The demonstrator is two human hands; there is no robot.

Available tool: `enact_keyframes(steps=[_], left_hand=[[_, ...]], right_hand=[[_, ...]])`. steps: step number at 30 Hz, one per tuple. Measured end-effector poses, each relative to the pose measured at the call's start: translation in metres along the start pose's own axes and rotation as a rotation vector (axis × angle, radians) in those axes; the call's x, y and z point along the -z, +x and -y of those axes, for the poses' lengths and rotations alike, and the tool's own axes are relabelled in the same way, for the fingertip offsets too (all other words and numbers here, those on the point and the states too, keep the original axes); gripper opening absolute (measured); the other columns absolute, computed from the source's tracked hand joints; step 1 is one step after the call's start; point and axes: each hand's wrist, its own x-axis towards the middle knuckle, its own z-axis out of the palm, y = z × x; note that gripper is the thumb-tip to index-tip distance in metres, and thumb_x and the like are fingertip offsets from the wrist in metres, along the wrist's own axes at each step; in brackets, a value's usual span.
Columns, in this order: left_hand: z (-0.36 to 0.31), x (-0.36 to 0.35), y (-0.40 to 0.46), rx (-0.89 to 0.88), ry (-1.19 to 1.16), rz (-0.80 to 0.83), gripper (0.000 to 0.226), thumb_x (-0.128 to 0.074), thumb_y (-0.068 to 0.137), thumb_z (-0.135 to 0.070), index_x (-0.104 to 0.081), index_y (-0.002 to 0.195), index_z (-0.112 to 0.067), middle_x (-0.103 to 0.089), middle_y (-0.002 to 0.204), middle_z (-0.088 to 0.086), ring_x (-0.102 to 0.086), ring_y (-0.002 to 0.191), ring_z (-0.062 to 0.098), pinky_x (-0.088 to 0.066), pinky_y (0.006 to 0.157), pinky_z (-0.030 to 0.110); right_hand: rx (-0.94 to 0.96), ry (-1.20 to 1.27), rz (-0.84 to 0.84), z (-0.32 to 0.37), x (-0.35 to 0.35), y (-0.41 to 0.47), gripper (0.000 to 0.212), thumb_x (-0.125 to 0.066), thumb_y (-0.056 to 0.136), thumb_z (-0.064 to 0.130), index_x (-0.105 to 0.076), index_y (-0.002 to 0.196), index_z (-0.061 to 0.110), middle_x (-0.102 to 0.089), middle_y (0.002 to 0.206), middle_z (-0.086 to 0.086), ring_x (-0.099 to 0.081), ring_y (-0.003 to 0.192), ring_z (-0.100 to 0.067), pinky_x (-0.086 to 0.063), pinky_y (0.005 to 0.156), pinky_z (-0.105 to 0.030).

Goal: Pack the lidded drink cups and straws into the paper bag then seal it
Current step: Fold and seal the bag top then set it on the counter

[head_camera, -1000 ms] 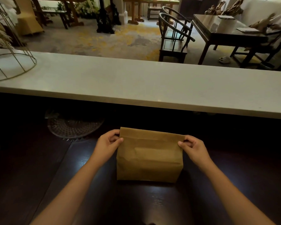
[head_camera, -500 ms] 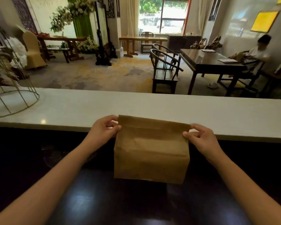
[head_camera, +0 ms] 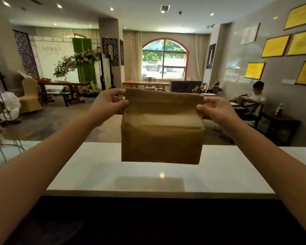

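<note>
A brown paper bag with its top folded flat hangs in the air above the white counter, casting a shadow on it. My left hand pinches the folded top at its left corner. My right hand pinches the right corner. Both arms reach forward at about chest height. No cups or straws show; whatever the bag holds is hidden inside it.
A dark lower worktop lies in front of the counter. A gold wire stand with white flowers sits at the counter's left end. Beyond are wooden tables, chairs and a seated person at the right.
Both hands lifted the bag off the dark worktop, up and forward over the white counter. The view tilted up toward the room.
</note>
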Motion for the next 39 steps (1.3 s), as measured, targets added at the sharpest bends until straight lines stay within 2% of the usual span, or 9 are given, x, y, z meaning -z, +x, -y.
enact_keyframes(steps=[2,4,8,11,16,22,30,33,39], left_hand=[[-0.001,-0.001,0.021,-0.006,-0.001,-0.029,0.023,-0.057,0.087,-0.004,-0.059,0.109,-0.012,-0.067,0.083,0.002,-0.068,0.069,0.007,-0.058,0.06,0.019],[0.003,-0.004,0.035,-0.018,0.006,-0.034,0.025,-0.058,0.087,-0.004,-0.058,0.111,-0.011,-0.067,0.082,0.001,-0.068,0.07,0.007,-0.058,0.061,0.02],[0.022,-0.019,0.049,-0.012,0.019,-0.001,0.021,-0.057,0.087,-0.004,-0.059,0.099,-0.021,-0.067,0.084,0.002,-0.068,0.076,0.011,-0.057,0.064,0.024],[0.044,-0.036,0.051,0.038,0.003,-0.005,0.021,-0.056,0.088,-0.004,-0.06,0.096,-0.023,-0.068,0.083,0.002,-0.068,0.077,0.011,-0.056,0.061,0.02],[0.086,-0.061,0.05,0.139,0.011,-0.003,0.018,-0.054,0.09,-0.007,-0.059,0.106,-0.012,-0.068,0.084,0.001,-0.068,0.08,0.011,-0.056,0.063,0.019],[0.124,-0.078,0.048,0.194,0.001,-0.008,0.017,-0.056,0.089,-0.007,-0.061,0.105,-0.011,-0.07,0.084,0.007,-0.069,0.078,0.013,-0.056,0.059,0.016],[0.14,-0.086,0.041,0.18,-0.045,-0.011,0.016,-0.057,0.089,-0.004,-0.062,0.103,-0.01,-0.069,0.08,0.009,-0.069,0.069,0.011,-0.056,0.059,0.017],[0.142,-0.087,0.04,0.2,-0.07,-0.013,0.016,-0.057,0.089,-0.004,-0.063,0.102,-0.007,-0.069,0.079,0.007,-0.068,0.063,0.005,-0.055,0.057,0.015],[0.144,-0.086,0.037,0.239,-0.107,-0.023,0.011,-0.059,0.087,-0.005,-0.067,0.095,-0.008,-0.069,0.083,0.002,-0.066,0.075,0.009,-0.054,0.063,0.012]], right_hand=[[0.038,0.003,-0.015,0.003,0.004,0.015,0.015,-0.061,0.086,0.014,-0.061,0.082,0.028,-0.066,0.081,0.004,-0.065,0.071,-0.003,-0.051,0.054,-0.013],[0.052,0.003,-0.042,-0.002,0.005,0.027,0.018,-0.062,0.085,0.012,-0.06,0.079,0.029,-0.065,0.077,0.005,-0.064,0.065,-0.001,-0.051,0.053,-0.011],[0.019,0.009,-0.006,-0.032,0.001,0.048,0.011,-0.06,0.086,0.01,-0.064,0.096,0.014,-0.066,0.081,0.002,-0.066,0.068,-0.003,-0.051,0.054,-0.012],[-0.052,0.009,-0.004,-0.06,-0.006,0.056,0.012,-0.061,0.086,0.011,-0.064,0.098,0.012,-0.068,0.082,0.001,-0.067,0.072,-0.005,-0.051,0.055,-0.014],[-0.094,0.001,0.027,-0.104,-0.021,0.059,0.013,-0.059,0.087,0.013,-0.061,0.085,0.026,-0.067,0.082,0.003,-0.066,0.075,-0.006,-0.052,0.053,-0.013],[-0.129,0.024,0.034,-0.142,-0.035,0.061,0.012,-0.061,0.087,0.013,-0.064,0.084,0.024,-0.068,0.077,0.002,-0.067,0.064,0.001,-0.049,0.05,-0.009],[-0.09,0.061,0.017,-0.17,-0.039,0.051,0.017,-0.061,0.087,0.015,-0.063,0.084,0.031,-0.068,0.082,0.006,-0.066,0.071,0.004,-0.049,0.051,-0.008],[-0.119,0.087,0.008,-0.176,-0.039,0.049,0.013,-0.063,0.085,0.015,-0.063,0.082,0.028,-0.068,0.081,0.005,-0.067,0.068,0.003,-0.049,0.051,-0.008],[-0.221,0.172,0.048,-0.185,-0.035,0.049,0.003,-0.065,0.083,0.019,-0.065,0.085,0.017,-0.07,0.083,-0.003,-0.07,0.07,-0.009,-0.053,0.055,-0.015]])
